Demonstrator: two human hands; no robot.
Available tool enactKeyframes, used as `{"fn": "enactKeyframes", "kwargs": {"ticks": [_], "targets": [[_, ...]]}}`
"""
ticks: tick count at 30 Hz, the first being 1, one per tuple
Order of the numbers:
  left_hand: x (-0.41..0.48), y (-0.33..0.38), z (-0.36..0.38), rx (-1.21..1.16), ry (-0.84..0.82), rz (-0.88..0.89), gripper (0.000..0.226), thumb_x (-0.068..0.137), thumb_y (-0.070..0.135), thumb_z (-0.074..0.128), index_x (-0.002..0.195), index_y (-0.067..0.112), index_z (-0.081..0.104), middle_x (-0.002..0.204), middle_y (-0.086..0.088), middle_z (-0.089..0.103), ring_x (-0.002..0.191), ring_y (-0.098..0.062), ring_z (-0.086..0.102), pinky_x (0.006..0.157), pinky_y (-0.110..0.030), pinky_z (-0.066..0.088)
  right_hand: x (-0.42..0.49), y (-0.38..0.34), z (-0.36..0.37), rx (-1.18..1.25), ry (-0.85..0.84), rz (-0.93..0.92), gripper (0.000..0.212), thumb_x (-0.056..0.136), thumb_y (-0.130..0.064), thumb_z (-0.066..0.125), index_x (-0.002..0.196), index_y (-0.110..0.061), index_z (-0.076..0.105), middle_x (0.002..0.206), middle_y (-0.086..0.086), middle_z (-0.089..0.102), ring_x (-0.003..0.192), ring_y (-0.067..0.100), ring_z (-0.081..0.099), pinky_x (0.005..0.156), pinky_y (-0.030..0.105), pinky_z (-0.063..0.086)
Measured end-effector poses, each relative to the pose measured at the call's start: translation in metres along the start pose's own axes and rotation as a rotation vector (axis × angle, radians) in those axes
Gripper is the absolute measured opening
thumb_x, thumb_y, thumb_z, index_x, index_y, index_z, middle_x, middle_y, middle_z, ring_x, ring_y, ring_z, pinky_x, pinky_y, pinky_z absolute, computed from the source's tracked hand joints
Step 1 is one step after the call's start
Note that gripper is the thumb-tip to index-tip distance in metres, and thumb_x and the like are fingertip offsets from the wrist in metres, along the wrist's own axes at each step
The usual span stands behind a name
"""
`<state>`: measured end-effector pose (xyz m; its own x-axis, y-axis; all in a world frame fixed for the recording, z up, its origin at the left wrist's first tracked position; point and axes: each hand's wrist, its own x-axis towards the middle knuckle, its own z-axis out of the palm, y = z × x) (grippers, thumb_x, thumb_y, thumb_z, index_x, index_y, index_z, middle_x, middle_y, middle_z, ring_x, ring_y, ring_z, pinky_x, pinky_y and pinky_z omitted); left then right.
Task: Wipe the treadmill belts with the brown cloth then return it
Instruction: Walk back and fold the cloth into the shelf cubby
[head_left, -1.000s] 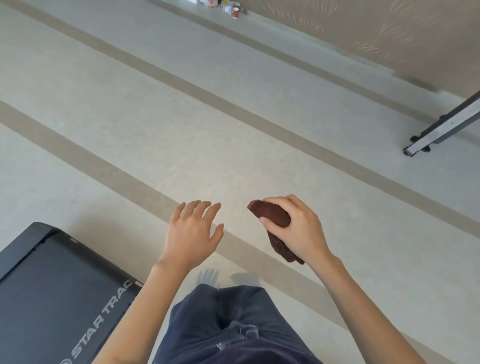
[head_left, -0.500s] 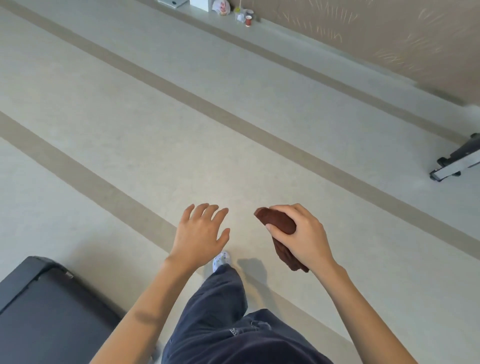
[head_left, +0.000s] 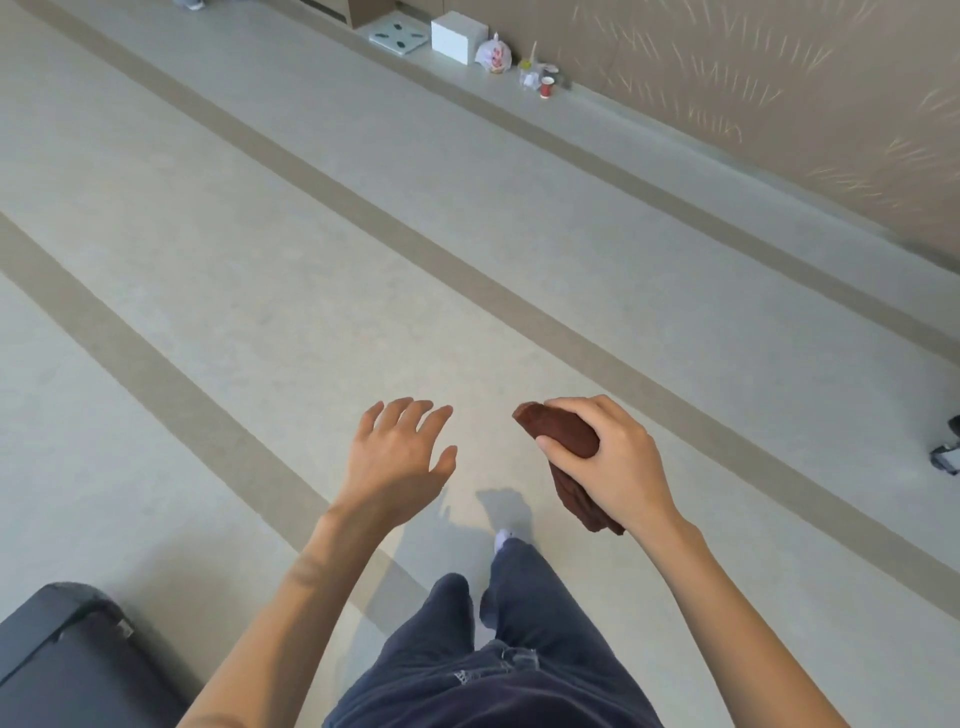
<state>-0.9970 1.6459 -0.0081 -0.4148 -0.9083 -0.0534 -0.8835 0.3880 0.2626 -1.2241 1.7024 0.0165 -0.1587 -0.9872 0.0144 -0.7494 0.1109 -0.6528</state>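
Note:
My right hand (head_left: 618, 462) grips the folded brown cloth (head_left: 563, 439) in front of me, one end sticking out past my fingers and the other hanging below my palm. My left hand (head_left: 397, 457) hovers beside it with fingers spread and holds nothing. The dark end of a treadmill (head_left: 67, 660) shows at the bottom left corner, behind my left arm. My legs in dark trousers are below, one foot stepping forward on the pale floor.
Pale floor with tan stripes stretches ahead. Along the far wall sit a scale (head_left: 400, 36), a white box (head_left: 457, 36), a bag (head_left: 493, 54) and a red cup (head_left: 546, 87). The foot of another machine (head_left: 946, 452) shows at the right edge.
I have walked forward: the treadmill has slid down and left out of view, the far-wall items have come closer, and the machine at right has moved off-frame. Both hands keep their pose.

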Motion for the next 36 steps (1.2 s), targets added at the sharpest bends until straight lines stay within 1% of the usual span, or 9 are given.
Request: {"fn": "enactKeyframes", "kwargs": {"ticks": [4, 9, 11, 17, 23, 27, 29, 32, 36], "targets": [[0.053, -0.003, 0.001, -0.027, 0.024, -0.008, 0.042, 0.086, 0.029, 0.062, 0.125, 0.013, 0.060, 0.123, -0.010, 0.061, 0.120, -0.031, 0.052, 0.106, -0.046, 0.033, 0.062, 0.013, 0.001, 0.014, -0.031, 0.007, 0.029, 0.077, -0.042, 0.066, 0.107, -0.040, 0.062, 0.101, -0.016, 0.061, 0.092, 0.008, 0.060, 0.079, 0.030, 0.052], [0.145, -0.007, -0.003, -0.027, 0.022, -0.050, 0.044, 0.089, 0.033, 0.057, 0.129, 0.016, 0.056, 0.128, -0.006, 0.058, 0.126, -0.028, 0.046, 0.108, -0.044, 0.029, 0.160, 0.030, -0.009, 0.045, -0.096, 0.012, 0.027, 0.077, -0.037, 0.068, 0.103, -0.042, 0.062, 0.100, -0.019, 0.060, 0.093, 0.004, 0.059, 0.083, 0.028, 0.049], [0.182, -0.006, -0.007, -0.026, 0.034, -0.058, 0.044, 0.088, 0.034, 0.057, 0.128, 0.016, 0.057, 0.128, -0.006, 0.058, 0.125, -0.028, 0.047, 0.108, -0.043, 0.030, 0.199, 0.035, -0.016, 0.056, -0.101, -0.002, 0.026, 0.077, -0.037, 0.067, 0.102, -0.043, 0.062, 0.100, -0.019, 0.060, 0.093, 0.001, 0.058, 0.082, 0.027, 0.048], [0.299, -0.009, -0.016, -0.028, 0.044, -0.104, 0.045, 0.090, 0.036, 0.054, 0.132, 0.019, 0.053, 0.133, -0.003, 0.055, 0.129, -0.025, 0.043, 0.109, -0.041, 0.027, 0.332, 0.046, -0.035, -0.006, -0.100, -0.079, 0.028, 0.078, -0.040, 0.067, 0.105, -0.041, 0.061, 0.095, -0.020, 0.058, 0.089, 0.002, 0.058, 0.075, 0.020, 0.045], [0.392, -0.020, -0.028, -0.038, 0.066, -0.130, 0.043, 0.088, 0.035, 0.055, 0.127, 0.016, 0.058, 0.128, -0.006, 0.059, 0.125, -0.029, 0.048, 0.106, -0.045, 0.033, 0.432, 0.052, -0.044, -0.038, -0.125, -0.122, 0.031, 0.078, -0.041, 0.066, 0.108, -0.039, 0.061, 0.098, -0.015, 0.059, 0.090, 0.007, 0.059, 0.077, 0.027, 0.049], [0.441, -0.043, -0.033, -0.043, 0.040, -0.152, 0.043, 0.088, 0.034, 0.057, 0.127, 0.017, 0.058, 0.129, -0.007, 0.059, 0.125, -0.030, 0.048, 0.106, -0.047, 0.034, 0.486, 0.052, -0.034, -0.039, -0.143, -0.102, 0.030, 0.079, -0.039, 0.067, 0.109, -0.038, 0.062, 0.100, -0.015, 0.059, 0.092, 0.007, 0.059, 0.079, 0.029, 0.049], [0.466, -0.061, -0.034, -0.036, 0.057, -0.151, 0.040, 0.086, 0.032, 0.060, 0.122, 0.015, 0.062, 0.123, -0.008, 0.062, 0.119, -0.031, 0.054, 0.102, -0.048, 0.039, 0.516, 0.051, -0.024, -0.040, -0.149, -0.092, 0.030, 0.079, -0.038, 0.067, 0.108, -0.038, 0.063, 0.099, -0.014, 0.060, 0.092, 0.008, 0.060, 0.080, 0.031, 0.049], [0.511, -0.092, -0.043, 0.000, 0.074, -0.124, 0.044, 0.079, 0.035, 0.055, 0.114, 0.012, 0.067, 0.113, -0.009, 0.067, 0.109, -0.033, 0.061, 0.094, -0.049, 0.045, 0.567, 0.039, -0.007, -0.028, -0.140, -0.079, 0.029, 0.079, -0.039, 0.067, 0.108, -0.039, 0.062, 0.099, -0.015, 0.060, 0.092, 0.008, 0.060, 0.080, 0.030, 0.049], [0.578, -0.139, -0.072, -0.011, 0.069, -0.113, 0.046, 0.080, 0.036, 0.051, 0.118, 0.012, 0.065, 0.117, -0.009, 0.065, 0.113, -0.033, 0.058, 0.097, -0.049, 0.042, 0.640, 0.008, 0.009, -0.015, -0.117, -0.075, 0.030, 0.079, -0.038, 0.067, 0.109, -0.039, 0.062, 0.101, -0.014, 0.060, 0.093, 0.009, 0.060, 0.080, 0.031, 0.050]]}}
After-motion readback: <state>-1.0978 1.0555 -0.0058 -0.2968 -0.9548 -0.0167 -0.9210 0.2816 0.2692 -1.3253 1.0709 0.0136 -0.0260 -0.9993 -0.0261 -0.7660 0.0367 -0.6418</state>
